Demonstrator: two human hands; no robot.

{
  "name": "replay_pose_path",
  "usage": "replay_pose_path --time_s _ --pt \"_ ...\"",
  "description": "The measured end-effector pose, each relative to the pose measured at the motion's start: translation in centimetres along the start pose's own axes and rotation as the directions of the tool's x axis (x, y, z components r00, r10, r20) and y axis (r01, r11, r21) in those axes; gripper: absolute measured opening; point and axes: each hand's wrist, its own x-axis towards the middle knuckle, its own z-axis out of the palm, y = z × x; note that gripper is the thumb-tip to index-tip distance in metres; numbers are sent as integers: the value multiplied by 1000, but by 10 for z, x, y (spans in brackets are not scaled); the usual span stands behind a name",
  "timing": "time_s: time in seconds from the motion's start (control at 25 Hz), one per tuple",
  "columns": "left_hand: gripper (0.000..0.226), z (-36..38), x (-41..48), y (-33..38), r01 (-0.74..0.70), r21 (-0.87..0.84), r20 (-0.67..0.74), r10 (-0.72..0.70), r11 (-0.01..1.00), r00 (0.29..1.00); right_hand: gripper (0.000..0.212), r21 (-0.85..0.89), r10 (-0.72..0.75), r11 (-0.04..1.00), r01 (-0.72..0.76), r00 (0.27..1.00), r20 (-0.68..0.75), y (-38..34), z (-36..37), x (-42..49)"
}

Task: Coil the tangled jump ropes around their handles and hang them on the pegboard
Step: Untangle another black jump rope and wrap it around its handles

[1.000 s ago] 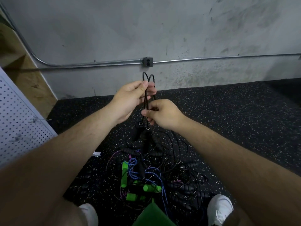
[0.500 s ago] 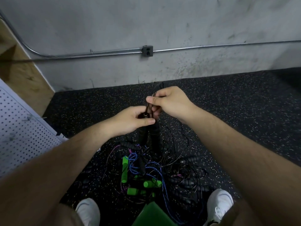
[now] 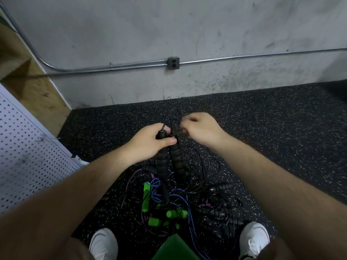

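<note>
Both hands have swapped roles over the last second: the left has dropped from the top of the loop to the handle tops, and the right has risen to take the cord.

Now the pair of black handles (image 3: 169, 162) hangs side by side in front of the person, above the floor. Their long axis runs from the grip down toward the feet. The left hand (image 3: 150, 145) is wrapped around their upper ends, thumb laid across the front. Their black cord (image 3: 173, 117) rises from the handle caps in a short loop just beyond that grip. The right hand (image 3: 202, 128) pinches it with curled fingers, just right of the handle tops, so it looks best placed to lead the winding.

Below, the lower handle ends hang over the tangled pile (image 3: 197, 194) of other ropes, with green handles (image 3: 146, 196) among them, and loose strands could snag there. Dark speckled floor (image 3: 281, 147) lies open to the right and ahead as far as the wall (image 3: 187, 34). The pegboard (image 3: 28, 156) stands well to the left, on the left hand's side.
</note>
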Motion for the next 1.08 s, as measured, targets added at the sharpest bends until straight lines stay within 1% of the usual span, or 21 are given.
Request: replay_pose_path --time_s 0.04,0.08,0.12,0.2,0.24,0.28,0.36,0.44,0.48,0.56,0.64,0.76,0.8,0.84,0.88,0.92,0.96,1.0,1.04,1.08 --pt "22 -5 -1 3 28 6 -23 -28 1000 999 33 -78 10 997 -10 1000 10 0 1 -6" --pt "19 -9 -2 3 52 -12 -45 -53 999 998 46 -112 32 993 -26 998 56 1 4 -13" --pt "15 -12 -3 4 66 -59 -69 -70 996 995 61 -119 57 992 -41 990 131 2 8 -19" --pt "11 -12 -7 2 89 -236 -120 -121 968 985 86 -131 86 990 -52 960 267 6 23 -31" --pt "13 -8 -9 1 100 -327 -136 -151 940 979 93 -142 75 989 -35 954 292 9 33 -35" --pt "16 -2 -11 1 105 -398 -147 -176 912 973 97 -152 51 988 -9 960 276 11 42 -39" --pt "21 8 -13 3 115 -497 -159 -221 860 962 103 -187 -14 981 44 987 158 12 56 -42" --pt "24 16 -12 5 142 -570 -155 -276 809 949 108 -271 -85 958 95 995 48 13 63 -44" --pt "22 18 -12 6 158 -615 -132 -299 773 945 109 -313 -109 944 108 994 15 14 65 -43" --pt "16 21 -14 8 213 -690 -52 -341 692 939 106 -374 -122 920 117 992 12 20 68 -41" --pt "16 25 -16 5 263 -725 16 -366 637 931 99 -424 -143 895 137 990 16 27 72 -39" --pt "19 29 -22 4 300 -782 108 -355 547 929 96 -481 -173 861 168 984 34 34 72 -40" --pt "21 28 -23 1 313 -785 131 -351 534 927 96 -493 -180 851 184 982 55 35 70 -40" --pt "26 24 -25 0 350 -753 164 -357 557 920 95 -517 -189 832 201 979 78 35 67 -39" --pt "36 17 -27 0 406 -643 196 -373 649 907 92 -562 -197 797 220 975 102 36 64 -39" --pt "50 8 -29 -2 436 -395 203 -386 809 900 89 -624 -207 744 240 970 127 37 60 -37" --pt "63 -2 -29 -6 384 -24 155 -377 923 913 85 -684 -213 682 258 965 152 38 56 -35" --pt "74 -12 -30 -10 269 358 55 -308 894 950 82 -730 -218 626 276 960 176 38 53 -32" --pt "79 -17 -30 -16 119 599 -21 -133 792 991 80 -758 -222 582 296 954 202 38 50 -30" --pt "85 -19 -32 -20 -26 667 6 30 744 1000 79 -771 -237 547 326 944 231 37 49 -28"
